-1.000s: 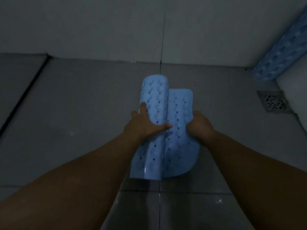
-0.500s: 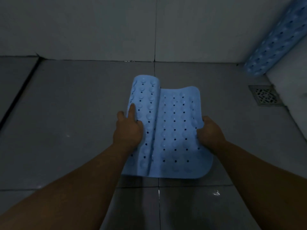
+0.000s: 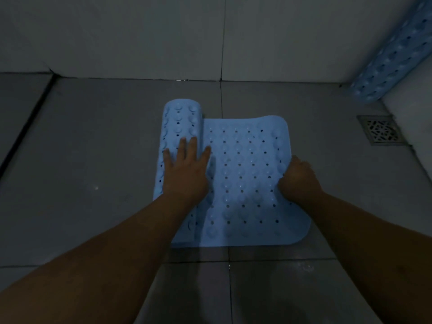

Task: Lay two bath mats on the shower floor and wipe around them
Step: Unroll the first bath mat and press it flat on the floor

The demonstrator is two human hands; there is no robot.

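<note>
A light blue bath mat (image 3: 245, 183) with holes and suction cups lies partly unrolled on the grey tiled shower floor (image 3: 93, 160). Its right part is flat; its left part is still a roll (image 3: 182, 120). My left hand (image 3: 184, 174) rests flat on the roll with fingers spread. My right hand (image 3: 298, 177) is closed on the mat's right edge, pressing it to the floor. A second blue mat (image 3: 397, 54), rolled up, leans in the far right corner against the wall.
A square metal floor drain (image 3: 381, 133) sits at the right, just beyond the mat. Grey tiled walls (image 3: 163, 36) close the back, and a pale wall edge (image 3: 418, 118) rises on the right. Open floor lies left of the mat.
The mat has unrolled further: the roll moved left under my left hand, whose fingers now lie flat. My right hand moved right with the mat's edge, widening the flat part.
</note>
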